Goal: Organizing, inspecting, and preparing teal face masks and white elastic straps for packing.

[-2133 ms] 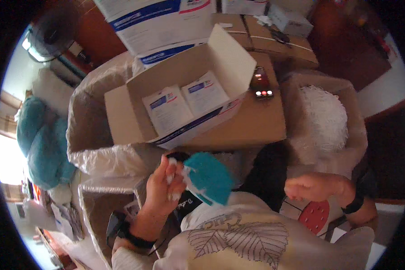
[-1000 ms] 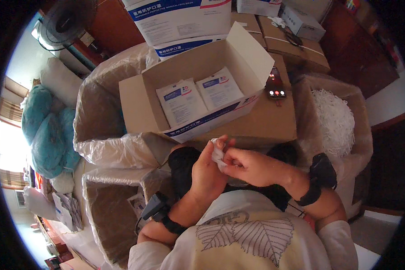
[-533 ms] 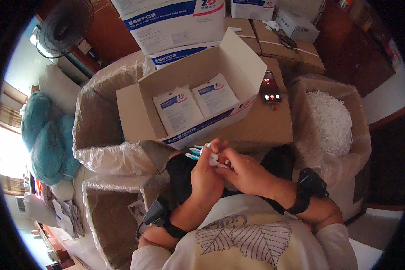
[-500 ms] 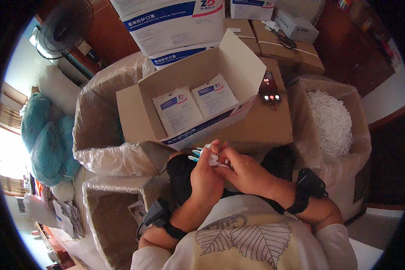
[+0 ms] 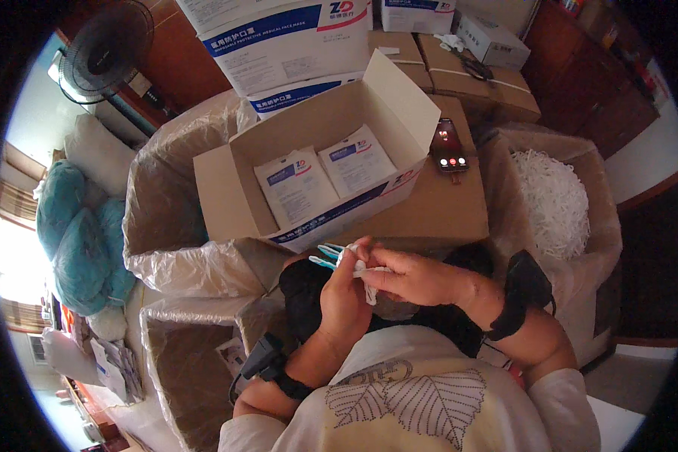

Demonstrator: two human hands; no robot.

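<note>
In front of my lap both hands meet over a small bundle of folded blue-and-white face masks (image 5: 327,257). My left hand (image 5: 343,307) is closed around the bundle, and its blue edges stick out on the left past the thumb. From the right, my right hand (image 5: 423,282) pinches the white ear loops (image 5: 371,292), which hang between the two hands. Fingers hide much of the bundle. Just beyond stands an open white carton (image 5: 230,188) with its flaps up. Flat white packets (image 5: 297,188) lie inside it in two stacks.
A phone (image 5: 449,147) lies on the brown box (image 5: 452,207) right of the carton. White cords fill a plastic-lined box (image 5: 606,218) at right. Lined boxes (image 5: 154,248) stand at left, near teal bags (image 5: 83,260) and a fan (image 5: 105,49). Printed cartons (image 5: 279,56) are stacked behind.
My right hand has shifted slightly right and turned, and the white loops now hang lower between the hands. The bundle's blue edges show more. The left hand keeps its hold.
</note>
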